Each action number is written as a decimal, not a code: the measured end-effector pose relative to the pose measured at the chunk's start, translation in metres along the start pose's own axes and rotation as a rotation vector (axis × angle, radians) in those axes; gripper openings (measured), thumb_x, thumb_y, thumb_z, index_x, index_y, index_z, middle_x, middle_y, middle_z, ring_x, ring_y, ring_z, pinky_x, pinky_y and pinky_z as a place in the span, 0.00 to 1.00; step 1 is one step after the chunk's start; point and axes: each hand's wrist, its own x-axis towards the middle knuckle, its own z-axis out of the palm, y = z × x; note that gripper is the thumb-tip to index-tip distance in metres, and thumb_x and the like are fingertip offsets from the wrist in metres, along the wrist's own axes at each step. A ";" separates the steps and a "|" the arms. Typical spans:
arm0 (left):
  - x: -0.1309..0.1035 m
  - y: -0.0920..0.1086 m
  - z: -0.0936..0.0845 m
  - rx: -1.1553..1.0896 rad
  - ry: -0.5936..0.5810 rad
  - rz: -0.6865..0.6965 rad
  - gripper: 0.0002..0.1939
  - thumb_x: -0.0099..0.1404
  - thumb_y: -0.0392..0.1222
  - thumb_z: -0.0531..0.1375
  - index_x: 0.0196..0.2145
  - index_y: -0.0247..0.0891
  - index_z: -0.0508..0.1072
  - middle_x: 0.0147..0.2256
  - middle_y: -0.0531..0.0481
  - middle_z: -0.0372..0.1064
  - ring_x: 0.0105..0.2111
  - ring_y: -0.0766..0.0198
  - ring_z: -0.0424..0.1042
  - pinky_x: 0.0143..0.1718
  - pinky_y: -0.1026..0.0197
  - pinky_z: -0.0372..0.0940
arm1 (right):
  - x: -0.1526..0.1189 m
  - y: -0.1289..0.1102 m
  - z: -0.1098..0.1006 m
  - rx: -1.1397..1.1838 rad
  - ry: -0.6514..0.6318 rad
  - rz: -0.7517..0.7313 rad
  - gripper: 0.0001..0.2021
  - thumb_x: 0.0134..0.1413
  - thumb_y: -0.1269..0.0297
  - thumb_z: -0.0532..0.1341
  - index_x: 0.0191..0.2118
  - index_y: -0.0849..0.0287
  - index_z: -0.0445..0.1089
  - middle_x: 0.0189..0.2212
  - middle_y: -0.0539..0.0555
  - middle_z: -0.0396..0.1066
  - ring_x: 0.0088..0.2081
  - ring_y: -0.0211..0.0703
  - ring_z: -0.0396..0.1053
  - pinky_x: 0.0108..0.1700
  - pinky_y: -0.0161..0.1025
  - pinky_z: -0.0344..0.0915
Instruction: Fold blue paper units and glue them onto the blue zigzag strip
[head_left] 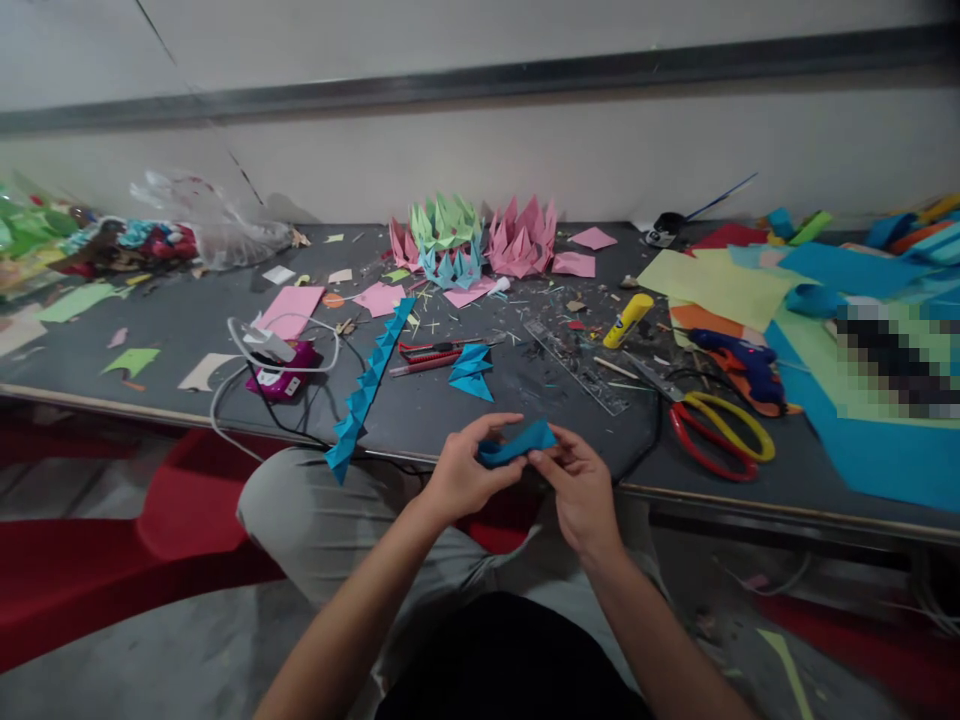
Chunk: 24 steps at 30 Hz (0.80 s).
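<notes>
Between my two hands, just over the table's front edge, is a small folded piece of blue paper. My left hand grips its left end, thumb below and fingers above. At its right end, my right hand pinches it between thumb and fingers. Beyond my hands lie several folded blue paper points. To their left a long zigzag strip of blue paper stretches over the table edge. A red box cutter lies beside the blue points.
Pink paper crowns and green folded paper stand at the back. A purple power adapter with cables sits left. Rightward lie a clear ruler, a yellow glue stick, scissors, a glue gun and coloured sheets.
</notes>
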 end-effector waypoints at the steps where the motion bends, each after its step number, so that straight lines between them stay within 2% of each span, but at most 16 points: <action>1: -0.002 0.001 0.002 0.001 0.015 -0.007 0.21 0.50 0.38 0.62 0.45 0.40 0.70 0.30 0.53 0.71 0.31 0.66 0.69 0.32 0.68 0.64 | -0.001 -0.002 0.000 0.012 -0.004 0.012 0.20 0.31 0.64 0.70 0.36 0.57 0.66 0.18 0.43 0.69 0.22 0.33 0.66 0.28 0.31 0.63; 5: -0.010 0.009 0.005 -0.034 0.057 -0.011 0.20 0.50 0.38 0.62 0.44 0.40 0.70 0.27 0.55 0.69 0.26 0.69 0.67 0.27 0.70 0.62 | -0.001 -0.018 -0.004 0.061 -0.001 0.040 0.24 0.30 0.68 0.70 0.38 0.55 0.62 0.16 0.41 0.68 0.20 0.31 0.64 0.26 0.29 0.61; 7: -0.014 0.010 0.002 -0.028 0.073 -0.009 0.20 0.50 0.38 0.62 0.44 0.40 0.69 0.25 0.55 0.68 0.25 0.70 0.67 0.26 0.70 0.62 | 0.005 -0.032 -0.011 0.107 0.092 -0.001 0.25 0.29 0.69 0.70 0.38 0.55 0.61 0.17 0.41 0.68 0.19 0.29 0.63 0.23 0.26 0.58; 8: -0.015 0.009 -0.001 -0.017 0.088 -0.011 0.20 0.50 0.38 0.62 0.43 0.40 0.69 0.25 0.55 0.68 0.25 0.70 0.67 0.27 0.70 0.62 | 0.010 -0.039 -0.015 0.140 0.180 -0.061 0.23 0.29 0.68 0.69 0.37 0.55 0.62 0.17 0.41 0.68 0.18 0.28 0.61 0.20 0.24 0.55; 10: -0.018 0.006 -0.007 0.002 0.145 -0.025 0.19 0.50 0.38 0.63 0.42 0.40 0.70 0.27 0.54 0.69 0.29 0.68 0.69 0.30 0.69 0.64 | 0.018 -0.051 -0.022 0.165 0.284 -0.222 0.23 0.29 0.69 0.69 0.36 0.54 0.62 0.18 0.40 0.68 0.20 0.27 0.61 0.22 0.24 0.56; 11: -0.019 0.003 -0.009 0.000 0.170 -0.034 0.19 0.50 0.38 0.63 0.42 0.40 0.70 0.29 0.53 0.70 0.32 0.66 0.70 0.32 0.68 0.64 | 0.020 -0.053 -0.023 0.133 0.257 -0.253 0.22 0.30 0.69 0.69 0.37 0.53 0.62 0.18 0.41 0.69 0.21 0.28 0.62 0.24 0.25 0.58; 12: -0.019 0.001 -0.011 -0.014 0.190 -0.040 0.20 0.49 0.39 0.64 0.42 0.39 0.70 0.31 0.51 0.70 0.34 0.65 0.70 0.33 0.67 0.65 | 0.021 -0.053 -0.022 0.082 0.172 -0.237 0.22 0.31 0.68 0.69 0.37 0.53 0.63 0.19 0.42 0.69 0.23 0.30 0.64 0.26 0.26 0.60; 15: -0.019 -0.002 -0.010 -0.082 0.201 -0.032 0.22 0.49 0.41 0.65 0.43 0.38 0.70 0.33 0.49 0.71 0.34 0.64 0.70 0.34 0.65 0.66 | 0.012 -0.037 -0.010 -0.111 -0.218 -0.085 0.21 0.31 0.67 0.70 0.38 0.54 0.68 0.29 0.48 0.73 0.29 0.35 0.67 0.30 0.32 0.64; 16: -0.019 -0.001 -0.008 -0.101 0.193 -0.021 0.22 0.49 0.41 0.64 0.43 0.38 0.70 0.32 0.50 0.71 0.33 0.64 0.70 0.33 0.66 0.66 | 0.007 -0.029 -0.005 -0.156 -0.311 -0.047 0.17 0.34 0.65 0.69 0.36 0.55 0.70 0.30 0.49 0.72 0.28 0.35 0.67 0.30 0.33 0.64; 17: -0.019 0.000 -0.006 -0.114 0.181 -0.011 0.21 0.50 0.41 0.64 0.43 0.37 0.69 0.30 0.51 0.70 0.30 0.65 0.70 0.31 0.66 0.66 | 0.002 -0.022 -0.001 -0.184 -0.352 -0.051 0.11 0.39 0.63 0.67 0.33 0.56 0.71 0.28 0.48 0.71 0.28 0.35 0.66 0.30 0.33 0.63; 19: -0.019 0.003 -0.001 -0.122 0.154 -0.001 0.21 0.51 0.41 0.63 0.44 0.37 0.69 0.26 0.53 0.69 0.26 0.67 0.69 0.26 0.68 0.64 | -0.006 -0.010 0.005 -0.230 -0.324 -0.120 0.05 0.44 0.62 0.65 0.27 0.57 0.72 0.27 0.49 0.70 0.29 0.36 0.66 0.31 0.34 0.62; 21: -0.020 0.003 0.001 -0.106 0.133 0.006 0.20 0.53 0.41 0.62 0.45 0.37 0.68 0.24 0.54 0.69 0.23 0.68 0.68 0.24 0.68 0.63 | -0.008 -0.006 0.005 -0.283 -0.290 -0.186 0.06 0.46 0.62 0.64 0.24 0.58 0.73 0.25 0.49 0.69 0.28 0.36 0.65 0.32 0.34 0.61; 23: -0.020 0.001 -0.001 -0.063 0.115 0.051 0.18 0.54 0.41 0.62 0.43 0.38 0.68 0.25 0.53 0.69 0.25 0.67 0.69 0.30 0.65 0.65 | -0.005 -0.009 -0.003 -0.306 -0.219 -0.215 0.07 0.44 0.62 0.65 0.23 0.58 0.73 0.23 0.48 0.69 0.26 0.35 0.64 0.30 0.34 0.60; 24: -0.021 -0.001 -0.003 -0.038 0.112 0.086 0.16 0.54 0.41 0.62 0.41 0.39 0.68 0.25 0.54 0.70 0.27 0.66 0.70 0.37 0.61 0.66 | -0.001 -0.013 -0.009 -0.285 -0.131 -0.235 0.08 0.43 0.61 0.66 0.21 0.59 0.72 0.21 0.48 0.68 0.24 0.34 0.63 0.28 0.33 0.60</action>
